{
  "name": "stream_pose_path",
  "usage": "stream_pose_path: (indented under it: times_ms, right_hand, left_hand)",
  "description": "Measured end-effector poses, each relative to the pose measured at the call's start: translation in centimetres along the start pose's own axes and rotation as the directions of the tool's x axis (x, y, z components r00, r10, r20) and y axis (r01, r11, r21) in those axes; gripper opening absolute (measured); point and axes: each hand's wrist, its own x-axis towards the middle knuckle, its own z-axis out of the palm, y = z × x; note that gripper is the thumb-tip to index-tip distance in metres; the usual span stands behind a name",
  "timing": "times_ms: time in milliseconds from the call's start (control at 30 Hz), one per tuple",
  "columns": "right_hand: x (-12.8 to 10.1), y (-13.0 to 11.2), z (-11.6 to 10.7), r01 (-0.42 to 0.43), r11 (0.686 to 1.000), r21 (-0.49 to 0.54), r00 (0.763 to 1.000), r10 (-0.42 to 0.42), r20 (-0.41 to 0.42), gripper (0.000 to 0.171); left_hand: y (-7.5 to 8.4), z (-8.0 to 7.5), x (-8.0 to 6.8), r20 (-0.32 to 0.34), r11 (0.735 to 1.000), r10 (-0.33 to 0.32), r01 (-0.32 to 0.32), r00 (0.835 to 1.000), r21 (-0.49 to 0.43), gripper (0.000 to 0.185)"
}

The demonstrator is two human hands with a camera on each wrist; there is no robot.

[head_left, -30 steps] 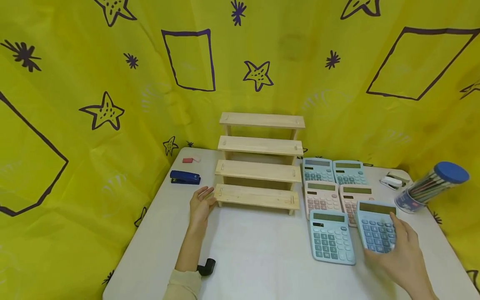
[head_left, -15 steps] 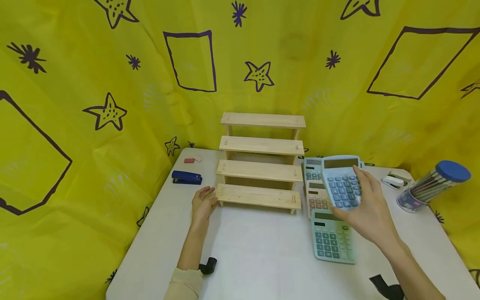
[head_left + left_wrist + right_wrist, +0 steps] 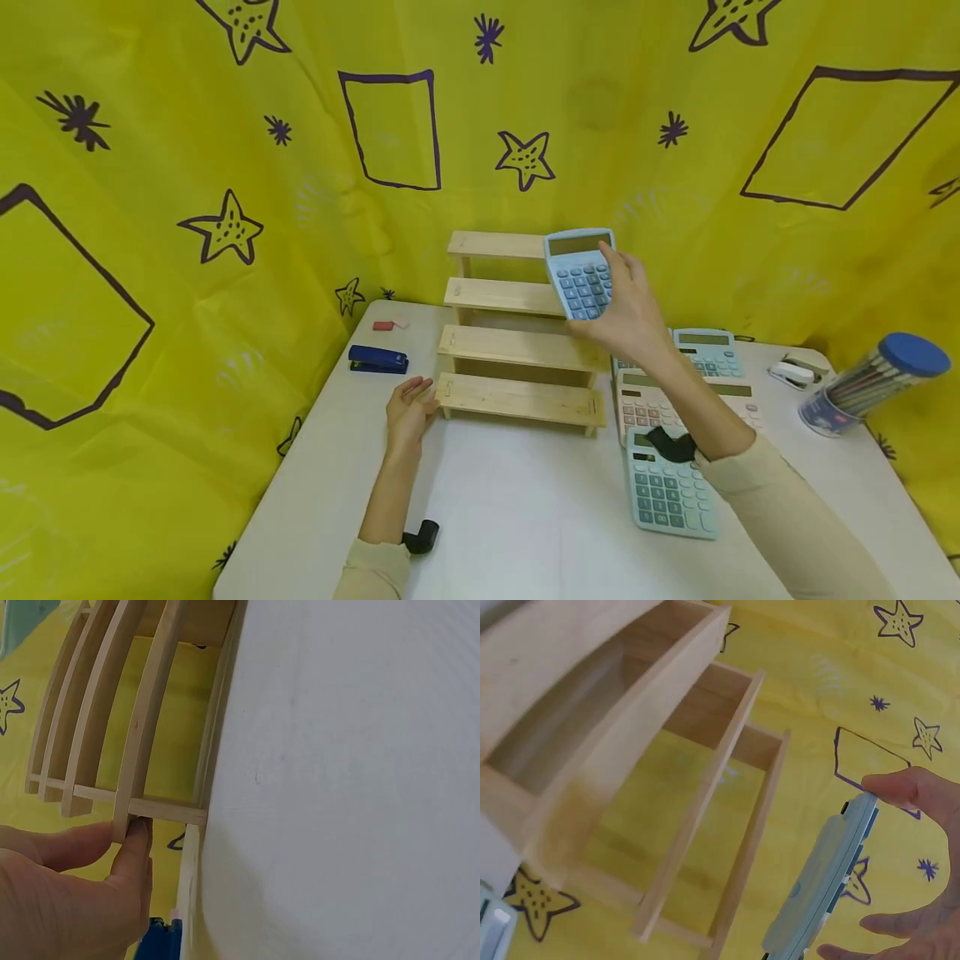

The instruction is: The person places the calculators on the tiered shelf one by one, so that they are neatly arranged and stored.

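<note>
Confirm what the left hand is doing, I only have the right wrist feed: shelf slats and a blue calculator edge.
Observer: The left hand rests on the table, fingers touching the left end of the wooden shelf rack, at its bottom step.
Operator: Gripping it?
Observer: No. In the left wrist view the fingers lie straight against the step's end, not curled round it.
Operator: Where is the calculator relative to the rack?
Observer: The right hand holds the blue calculator up in front of the top two steps, right side, screen up.
Operator: Any others left?
Observer: Yes, a group of calculators lies on the table right of the rack.
</note>
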Motion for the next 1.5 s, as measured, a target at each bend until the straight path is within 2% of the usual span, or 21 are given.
stream_pose_path:
  times_ms: [200, 367, 633, 800, 933, 1133, 1300, 1500]
  right_hand:
    - [5.3, -2.4, 2.8, -0.032, 0.999, 0.015, 0.999, 0.031, 0.025, 0.117]
    - [8.5, -4.5, 5.8, -0.065, 0.997, 0.035, 0.997, 0.063, 0.048, 0.114]
    - [11.7, -7.3, 10.3, -0.193, 0.973, -0.128, 0.979, 0.200, 0.039, 0.110]
    - [12.5, -8.1, 11.9, -0.197, 0.951, -0.237, 0.979, 0.203, 0.004, 0.112]
    - [12.3, -8.1, 12.3, -0.168, 0.945, -0.279, 0.986, 0.163, -0.043, 0.115]
    - [10.2, -6.4, 11.1, -0.103, 0.977, -0.185, 0.993, 0.091, -0.073, 0.120]
    - [6.8, -4.7, 9.1, -0.051, 0.992, -0.117, 0.998, 0.047, -0.032, 0.112]
    - [1.2, -1.1, 6.1, -0.007, 0.993, -0.119, 1.000, 0.007, 0.003, 0.103]
  left_hand:
    - [-0.4, 0.2, -0.1, -0.009, 1.000, -0.011, 0.011, 1.000, 0.004, 0.064]
    - [-1.0, 0.1, -0.4, -0.033, 1.000, -0.009, 0.009, 0.999, 0.012, 0.064]
    - [-1.2, 0.3, -1.2, -0.035, 1.000, -0.003, 0.002, 0.999, -0.023, 0.063]
    - [-1.0, 0.7, -1.2, -0.037, 0.999, 0.002, -0.003, 0.999, -0.041, 0.063]
    - [-0.9, 0.9, -1.0, -0.038, 0.999, 0.006, -0.008, 0.999, -0.047, 0.062]
    - [-0.8, 0.7, -0.6, -0.044, 0.999, 0.009, -0.011, 0.999, -0.050, 0.063]
    - [-0.6, 0.1, -0.1, -0.052, 0.999, 0.018, -0.020, 0.998, -0.041, 0.063]
    - [-0.5, 0.2, -0.3, -0.047, 0.999, 0.017, -0.019, 0.999, -0.042, 0.061]
